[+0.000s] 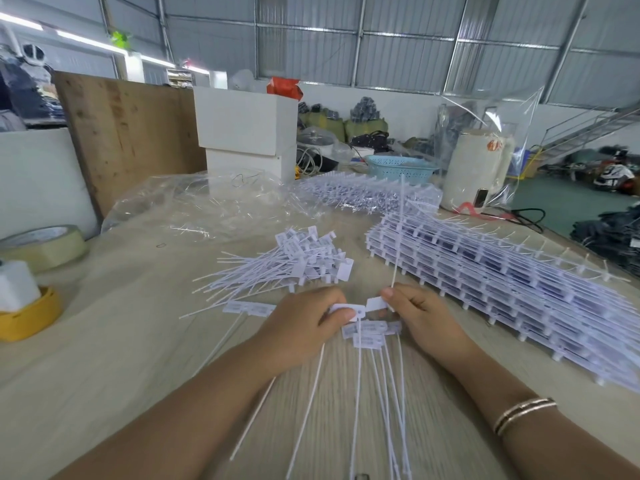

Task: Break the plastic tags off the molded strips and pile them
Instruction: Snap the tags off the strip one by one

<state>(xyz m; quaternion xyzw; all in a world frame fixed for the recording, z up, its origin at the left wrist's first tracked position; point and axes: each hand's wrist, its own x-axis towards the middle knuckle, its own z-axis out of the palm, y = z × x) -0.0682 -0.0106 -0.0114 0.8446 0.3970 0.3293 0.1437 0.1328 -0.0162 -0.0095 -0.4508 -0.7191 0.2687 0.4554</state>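
My left hand [308, 322] and my right hand [412, 315] hold a white molded strip of plastic tags [367, 332] between them above the wooden table [104, 358]. The left hand pinches one tag head, the right hand pinches the neighbouring one, whose thin tail points up. Long white tails hang from the strip toward me. A loose pile of separated tags [291, 265] lies just beyond my hands. One single tag [247, 308] lies left of my left hand. A tall stack of unbroken strips [485, 282] lies to the right.
A second stack of strips [363, 192] rests in clear plastic wrap at the back, beside crumpled clear plastic [194, 206]. Tape rolls [45, 244] and a yellow roll [27, 317] sit at the left. A blue basket [398, 168] and white appliance [478, 168] stand behind.
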